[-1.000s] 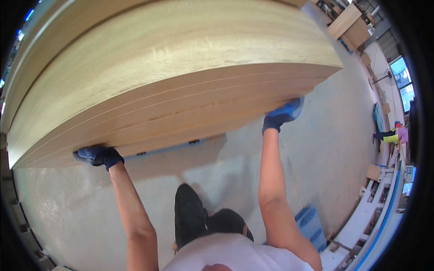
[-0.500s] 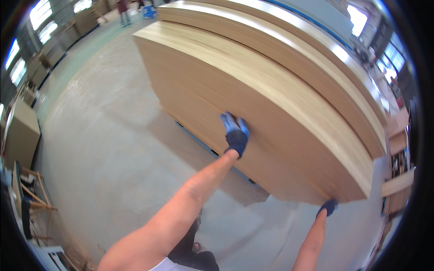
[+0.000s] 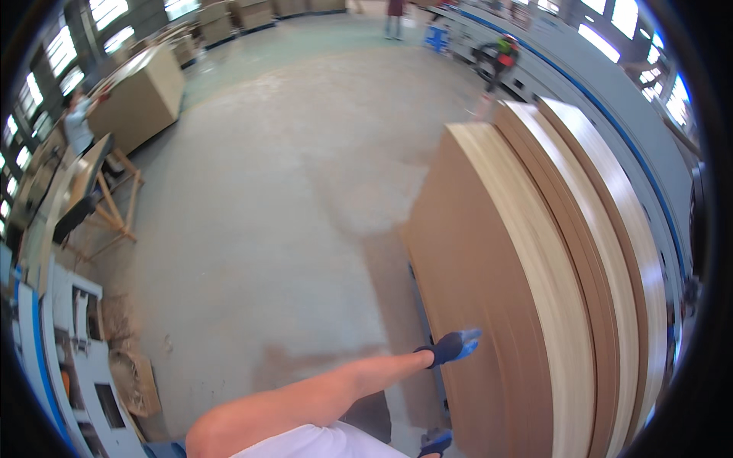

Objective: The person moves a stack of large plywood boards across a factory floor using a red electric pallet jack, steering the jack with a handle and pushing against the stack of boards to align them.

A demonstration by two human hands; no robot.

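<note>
A tall stack of large flat boards stands at my right, brown along its side, with a pale wood-grain top. My left hand, in a blue glove with a dark cuff, lies against that brown side with its fingers stretched out. Low at the frame's bottom edge, my right hand, gloved alike, shows only in part beside the stack's near lower edge. Its fingers are too hidden to judge. Behind the nearest pile, more boards with glossy pale tops stand close by.
A long grey machine with a blue stripe runs behind the boards. At the left are a wooden trestle, another board stack, a person and a grey machine frame. Another person stands far off near a blue stool.
The board stack has shifted to the right in view and now runs away from me. My left hand stays against its side; my right hand now shows near the bottom edge.
</note>
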